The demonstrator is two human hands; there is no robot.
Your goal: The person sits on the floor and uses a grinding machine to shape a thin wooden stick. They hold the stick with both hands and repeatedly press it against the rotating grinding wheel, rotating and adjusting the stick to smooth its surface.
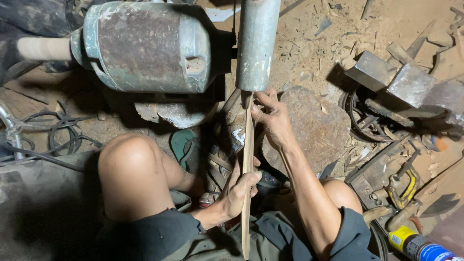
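The motor [145, 46], a big rusty green drum, runs out of view at the left edge, and its grey wheel [257, 43] is cut off at the top. A flat stone [309, 128] lies on the dirt floor [309, 53] (chips and scraps everywhere). The wooden strip [248, 164] is long, thin and pale brown, standing between the knees with its upper end against the wheel's lower rim. The right hand [273, 118] pinches it near the top, fingers clamped; the left hand [240, 189] wraps its fingers around the middle.
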